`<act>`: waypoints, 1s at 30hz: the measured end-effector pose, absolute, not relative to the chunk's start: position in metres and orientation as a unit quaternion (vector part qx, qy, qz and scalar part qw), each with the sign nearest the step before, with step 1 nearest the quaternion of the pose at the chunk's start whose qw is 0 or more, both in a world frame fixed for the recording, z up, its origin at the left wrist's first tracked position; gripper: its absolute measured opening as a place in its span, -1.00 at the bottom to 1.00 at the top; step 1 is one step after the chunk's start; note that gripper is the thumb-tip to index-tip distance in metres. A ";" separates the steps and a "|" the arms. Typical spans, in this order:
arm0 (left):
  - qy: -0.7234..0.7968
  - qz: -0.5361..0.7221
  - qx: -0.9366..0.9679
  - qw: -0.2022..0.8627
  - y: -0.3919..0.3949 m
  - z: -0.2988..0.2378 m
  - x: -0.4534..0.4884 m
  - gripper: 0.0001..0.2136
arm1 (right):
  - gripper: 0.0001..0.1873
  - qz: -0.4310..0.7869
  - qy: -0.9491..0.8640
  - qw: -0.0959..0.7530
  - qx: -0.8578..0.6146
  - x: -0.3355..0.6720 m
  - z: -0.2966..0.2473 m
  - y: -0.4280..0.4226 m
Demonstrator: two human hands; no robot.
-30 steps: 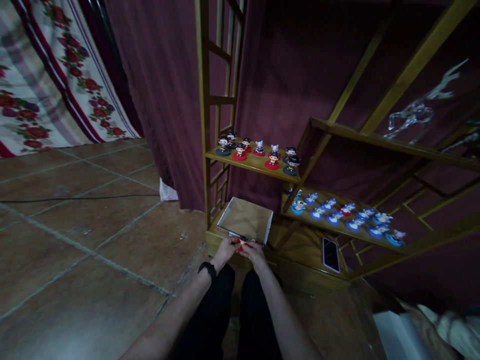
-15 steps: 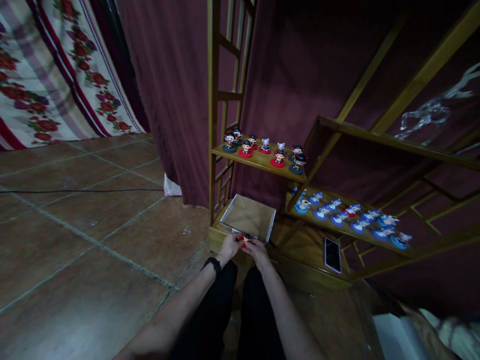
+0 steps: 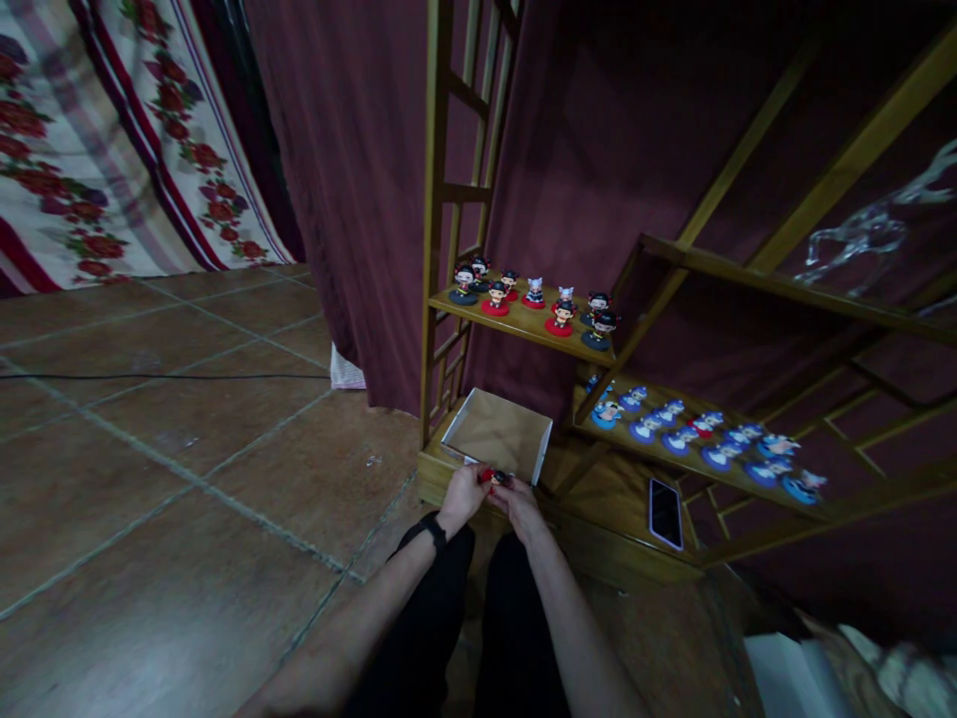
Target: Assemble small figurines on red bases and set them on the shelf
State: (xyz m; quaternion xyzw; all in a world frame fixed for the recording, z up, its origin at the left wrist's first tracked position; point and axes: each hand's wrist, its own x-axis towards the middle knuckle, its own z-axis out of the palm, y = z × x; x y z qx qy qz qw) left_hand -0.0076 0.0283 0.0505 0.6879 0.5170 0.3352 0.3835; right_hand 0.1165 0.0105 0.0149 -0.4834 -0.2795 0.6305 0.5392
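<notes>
Between my two hands is a small figurine (image 3: 498, 479) with dark hair and a red base, tilted over on its side. My left hand (image 3: 465, 494) pinches it at the red base, a dark band around that wrist. On the other side, my right hand (image 3: 519, 502) has its fingers closed about the dark-haired head. Both hands are just in front of an open shallow cardboard box (image 3: 499, 431), which rests on the bottom board of a wooden shelf unit. Fine details of the figurine are too small to make out.
Several figurines on red and dark bases stand on the upper left shelf (image 3: 523, 321). Blue and purple ones (image 3: 680, 440) line the lower right shelf. A phone (image 3: 665, 514) lies on the bottom board. A clear ornament (image 3: 859, 239) is at upper right; a cable (image 3: 164, 377) crosses the tiled floor.
The figurine has turned from roughly upright to lying sideways, its head now toward my right hand. Both hands still hold it, and the whole view has shifted slightly.
</notes>
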 end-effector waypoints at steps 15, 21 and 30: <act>0.452 0.171 0.875 -0.017 0.003 0.068 -0.004 -0.66 | -0.54 0.554 -0.326 0.605 -0.470 0.118 0.020 0.006; 0.424 0.174 0.888 -0.039 -0.003 0.073 -0.008 -0.69 | -0.58 0.521 -0.393 0.610 -0.450 0.121 0.024 0.000; 0.417 0.166 0.893 -0.039 -0.006 0.074 -0.009 -0.68 | -0.58 0.494 -0.412 0.607 -0.467 0.120 0.028 -0.003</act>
